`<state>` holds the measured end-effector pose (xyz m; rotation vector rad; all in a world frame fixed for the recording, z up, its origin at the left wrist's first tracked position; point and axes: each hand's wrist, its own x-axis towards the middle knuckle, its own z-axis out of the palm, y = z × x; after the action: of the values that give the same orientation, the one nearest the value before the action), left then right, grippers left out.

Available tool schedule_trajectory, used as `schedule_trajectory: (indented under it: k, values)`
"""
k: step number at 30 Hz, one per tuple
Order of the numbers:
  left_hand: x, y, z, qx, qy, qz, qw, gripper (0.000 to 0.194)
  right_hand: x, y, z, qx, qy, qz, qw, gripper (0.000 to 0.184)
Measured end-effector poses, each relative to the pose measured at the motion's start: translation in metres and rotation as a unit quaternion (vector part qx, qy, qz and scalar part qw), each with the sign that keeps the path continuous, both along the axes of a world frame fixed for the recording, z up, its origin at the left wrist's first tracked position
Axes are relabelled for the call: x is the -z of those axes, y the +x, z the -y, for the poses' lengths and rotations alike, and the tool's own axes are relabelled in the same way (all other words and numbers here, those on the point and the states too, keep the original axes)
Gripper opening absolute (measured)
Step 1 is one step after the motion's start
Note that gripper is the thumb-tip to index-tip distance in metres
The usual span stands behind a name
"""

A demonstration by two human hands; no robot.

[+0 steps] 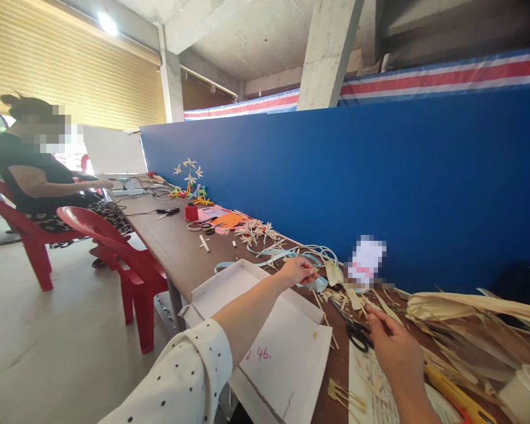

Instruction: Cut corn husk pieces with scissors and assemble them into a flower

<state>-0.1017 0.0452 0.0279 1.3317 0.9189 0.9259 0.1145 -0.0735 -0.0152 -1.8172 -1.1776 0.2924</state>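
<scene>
The pale husk strip [355,297] is over the littered right part of the table [168,235], between the two hands. The right hand [396,348] comes in from the near right, back of the hand up, its fingers reaching left and away; thumb and forefinger are narrowed to a pinch on the strip's near end. The left hand [297,272], its forearm stretched from a dotted sleeve [181,371], is farther off, bent at the wrist, fingertips drawn together; whether they pinch anything cannot be told.

The strip's long axis slants from the right fingertips toward the far left, its free end pointing there. Its near end is hidden by the fingers, and its outline blends into the scraps [335,294] around it.

Just nearer and left are black-handled scissors [350,323], blades pointing far left. Below the left forearm sits a white open box [291,347]; the forearm covers part of its red handwriting. On the right, large husks [459,306] blur, and a yellow tool [457,393] and a white cup [527,388] are cut off. At far left a person [39,171] sits.
</scene>
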Motion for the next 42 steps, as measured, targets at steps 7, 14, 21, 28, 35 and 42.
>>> schedule_trajectory:
  k: [7, 14, 21, 28, 35, 42]
  values:
    - [0.01, 0.0, -0.004, -0.013, -0.024, 0.008, 1.0, 0.009, 0.004, 0.003, -0.001, 0.002, 0.0, 0.014, 1.0, 0.041]
    - [0.012, -0.001, -0.009, -0.027, -0.023, 0.022, 0.999, 0.01, 0.007, 0.004, -0.003, -0.008, 0.025, 0.022, 0.999, 0.04]
    - [0.008, 0.006, 0.004, 0.014, -0.03, 0.066, 0.997, 0.011, -0.008, -0.011, 0.003, -0.045, 0.024, -0.061, 0.997, 0.044]
    - [0.022, 0.014, 0.01, 0.067, 0.004, 0.018, 0.998, 0.027, -0.004, -0.018, 0.002, -0.095, 0.037, -0.097, 0.99, 0.044]
    - [0.035, 0.02, 0.018, 0.041, 0.087, -0.071, 0.993, 0.014, 0.003, -0.022, -0.001, -0.167, 0.02, -0.143, 0.975, 0.062]
    - [0.032, 0.023, 0.022, 0.01, 0.113, -0.077, 0.991, 0.012, 0.002, -0.029, 0.0, -0.224, -0.021, -0.146, 0.963, 0.075]
